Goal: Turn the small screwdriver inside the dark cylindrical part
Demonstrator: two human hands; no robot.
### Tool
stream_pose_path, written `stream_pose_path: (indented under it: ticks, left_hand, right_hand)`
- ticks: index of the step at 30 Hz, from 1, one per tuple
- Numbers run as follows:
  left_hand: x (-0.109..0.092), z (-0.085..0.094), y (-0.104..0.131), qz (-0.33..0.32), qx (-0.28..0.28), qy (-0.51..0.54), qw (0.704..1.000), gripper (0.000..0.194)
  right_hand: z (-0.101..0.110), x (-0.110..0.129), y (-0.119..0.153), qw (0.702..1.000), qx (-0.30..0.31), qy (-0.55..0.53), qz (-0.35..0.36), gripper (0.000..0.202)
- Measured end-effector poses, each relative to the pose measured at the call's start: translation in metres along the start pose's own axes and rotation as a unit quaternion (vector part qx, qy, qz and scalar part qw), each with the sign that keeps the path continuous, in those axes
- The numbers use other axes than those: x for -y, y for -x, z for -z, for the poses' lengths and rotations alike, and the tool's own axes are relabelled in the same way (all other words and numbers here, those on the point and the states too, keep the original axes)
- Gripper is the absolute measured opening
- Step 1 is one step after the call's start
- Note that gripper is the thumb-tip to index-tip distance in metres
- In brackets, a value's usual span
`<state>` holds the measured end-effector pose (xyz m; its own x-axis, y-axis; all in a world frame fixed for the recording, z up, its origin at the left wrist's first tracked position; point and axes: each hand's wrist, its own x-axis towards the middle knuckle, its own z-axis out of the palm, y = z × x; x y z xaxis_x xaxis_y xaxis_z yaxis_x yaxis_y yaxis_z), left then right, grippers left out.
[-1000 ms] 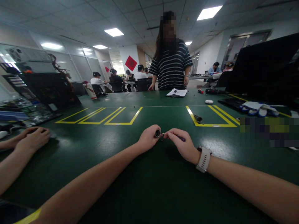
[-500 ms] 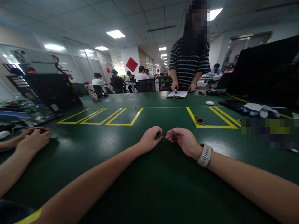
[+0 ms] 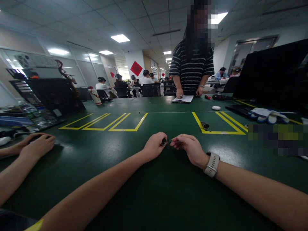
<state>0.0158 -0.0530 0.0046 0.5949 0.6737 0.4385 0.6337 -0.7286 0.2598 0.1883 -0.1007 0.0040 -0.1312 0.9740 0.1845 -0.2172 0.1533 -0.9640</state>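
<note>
Near the middle of the green table (image 3: 101,179), the left hand (image 3: 154,146) pinches a small dark round part (image 3: 163,141) between thumb and fingers, just above the surface. Just right of it, the right hand (image 3: 190,148) has its fingertips closed on a thin tool (image 3: 173,141) whose tip meets the part. Farther right, a similar piece (image 3: 205,125) lies by the yellow lines.

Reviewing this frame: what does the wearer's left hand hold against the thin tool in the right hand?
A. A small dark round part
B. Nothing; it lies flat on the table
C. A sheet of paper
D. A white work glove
A: the left hand pinches a small dark round part, and the thin metal tool held by the right hand points into it.
</note>
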Motion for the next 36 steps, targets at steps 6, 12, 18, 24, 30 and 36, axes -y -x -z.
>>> stream_pose_path:
  ticks: [6,12,18,24,30,36]
  left_hand:
    - [-0.001,0.001,-0.001,-0.007,0.0,0.046,0.999,0.003]
    - [-0.001,0.001,-0.001,-0.018,0.015,0.07,0.997,0.004]
    - [0.0,-0.001,-0.002,0.008,0.014,0.013,1.0,0.005]
    - [-0.001,-0.001,0.0,-0.016,0.024,-0.033,0.999,0.006]
    - [-0.001,0.0,-0.001,-0.028,0.021,-0.002,0.999,0.003]
    - [0.001,-0.001,-0.002,-0.014,0.014,0.05,0.999,0.003]
  right_hand:
    - [0.003,0.0,-0.008,0.989,-0.021,-0.108,-0.097,0.019]
    - [0.002,0.001,-0.004,0.995,-0.006,-0.087,-0.057,0.019]
    - [-0.004,0.007,0.007,0.992,-0.013,0.099,0.083,0.022]
    - [-0.006,0.005,0.008,0.984,0.007,0.143,0.108,0.022]
    - [0.005,-0.002,-0.006,0.995,-0.027,-0.072,-0.069,0.018]
    - [0.008,-0.003,-0.01,0.99,-0.019,-0.103,-0.098,0.017]
